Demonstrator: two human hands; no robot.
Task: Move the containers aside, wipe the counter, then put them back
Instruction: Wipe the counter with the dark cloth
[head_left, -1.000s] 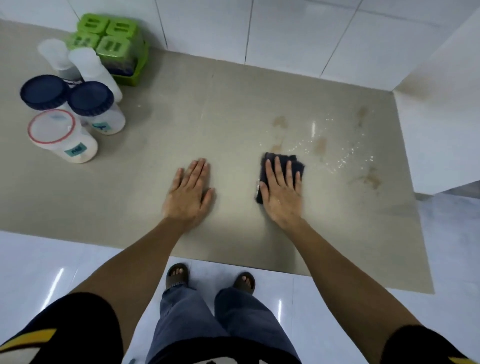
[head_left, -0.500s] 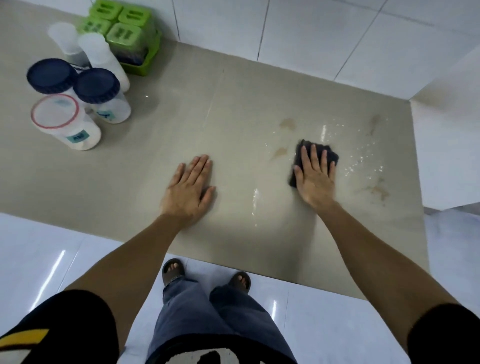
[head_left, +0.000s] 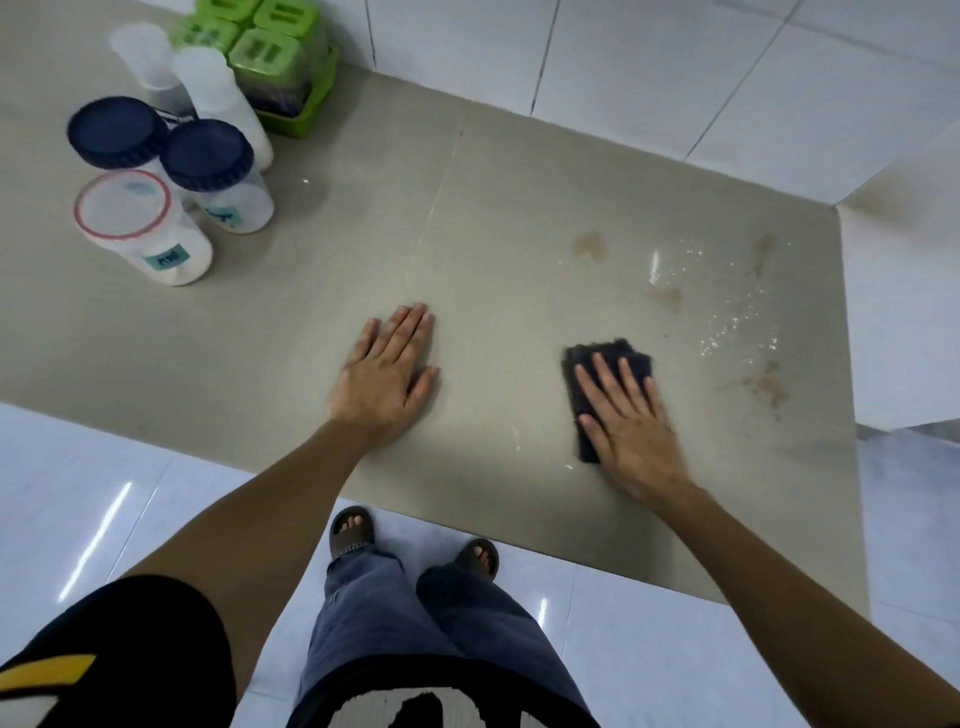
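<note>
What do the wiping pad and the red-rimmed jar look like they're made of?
Wiping pad: dark, matte, slightly fuzzy at its edge, probably cloth or a scouring sponge. Red-rimmed jar: translucent white plastic, by its cloudy see-through lid and smooth wall.

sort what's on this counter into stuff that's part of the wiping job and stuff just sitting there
Part of the job: dark cloth under right hand, left hand, counter, brown stains, blue-lidded jars, red-rimmed jar, white bottles, green caddy.

Just there: nothing.
</note>
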